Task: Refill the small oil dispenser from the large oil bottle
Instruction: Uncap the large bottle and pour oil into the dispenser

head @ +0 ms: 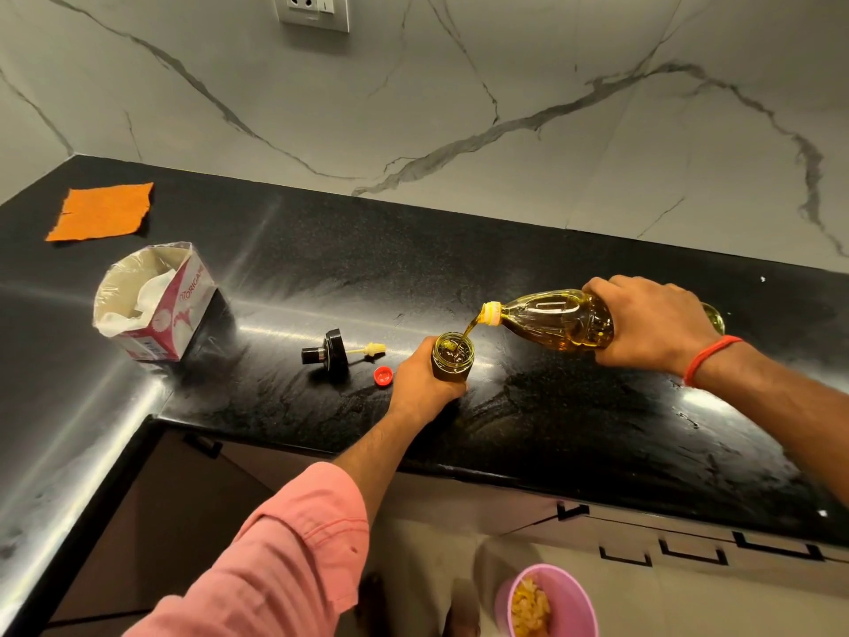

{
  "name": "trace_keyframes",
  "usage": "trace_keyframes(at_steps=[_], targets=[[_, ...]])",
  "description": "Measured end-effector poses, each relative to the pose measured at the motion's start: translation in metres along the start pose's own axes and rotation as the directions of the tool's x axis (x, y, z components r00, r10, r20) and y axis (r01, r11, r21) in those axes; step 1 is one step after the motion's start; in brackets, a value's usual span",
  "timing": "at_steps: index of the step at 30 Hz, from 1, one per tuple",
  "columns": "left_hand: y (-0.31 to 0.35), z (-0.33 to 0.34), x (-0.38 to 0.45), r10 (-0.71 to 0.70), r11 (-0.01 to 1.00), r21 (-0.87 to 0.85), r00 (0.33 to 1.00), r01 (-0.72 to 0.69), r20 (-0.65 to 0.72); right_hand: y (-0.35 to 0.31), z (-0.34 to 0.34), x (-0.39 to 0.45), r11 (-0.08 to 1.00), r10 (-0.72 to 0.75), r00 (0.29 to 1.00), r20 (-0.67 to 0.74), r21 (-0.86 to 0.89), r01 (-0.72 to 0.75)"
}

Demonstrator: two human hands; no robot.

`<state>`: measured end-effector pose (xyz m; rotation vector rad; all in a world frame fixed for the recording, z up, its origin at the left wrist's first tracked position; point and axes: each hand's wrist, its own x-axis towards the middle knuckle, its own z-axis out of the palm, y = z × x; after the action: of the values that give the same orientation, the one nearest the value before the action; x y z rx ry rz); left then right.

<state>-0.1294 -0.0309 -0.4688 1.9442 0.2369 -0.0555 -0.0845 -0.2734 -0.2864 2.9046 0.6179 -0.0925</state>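
Note:
A small glass oil dispenser (452, 358) stands open-topped on the black counter (574, 406), with my left hand (420, 383) wrapped around its body. My right hand (652, 324) grips the large oil bottle (556, 320), tipped almost level with its yellow neck over the dispenser's mouth. A thin stream of golden oil runs from the neck into the dispenser. The dispenser's black lid with a small brush (337, 354) lies on its side to the left. Beside my left hand rests a red bottle cap (383, 375).
An opened pink-and-white tissue box (154, 301) stands at the counter's left. An orange cloth (102, 211) lies near the back corner. A marble wall with a socket (312, 9) rises behind. A pink bin (549, 599) sits on the floor below the counter edge.

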Motion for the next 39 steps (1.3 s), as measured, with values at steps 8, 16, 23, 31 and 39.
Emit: trace_keyframes(at_steps=[8,16,23,31,39], targets=[[0.000,0.000,0.000,-0.004,1.000,0.000,1.000,0.004,-0.001,-0.001,0.000,0.000,1.000,0.009,1.000,0.009,0.001,-0.009],[0.000,0.000,0.001,-0.008,1.000,0.005,1.000,0.008,0.004,0.000,0.002,0.001,1.000,0.003,1.000,0.008,0.009,-0.003],[-0.001,0.000,0.001,-0.002,1.000,-0.002,1.000,0.002,-0.003,0.001,0.003,0.003,1.000,-0.002,1.000,0.004,0.009,0.002],[-0.002,0.001,0.001,-0.002,1.000,-0.004,1.000,0.002,-0.013,0.003,0.010,0.006,0.999,0.006,1.000,0.009,0.032,-0.006],[-0.002,0.000,0.001,-0.007,1.000,0.000,1.000,0.007,0.007,0.000,0.033,0.008,0.992,0.011,1.000,0.020,0.126,-0.014]])
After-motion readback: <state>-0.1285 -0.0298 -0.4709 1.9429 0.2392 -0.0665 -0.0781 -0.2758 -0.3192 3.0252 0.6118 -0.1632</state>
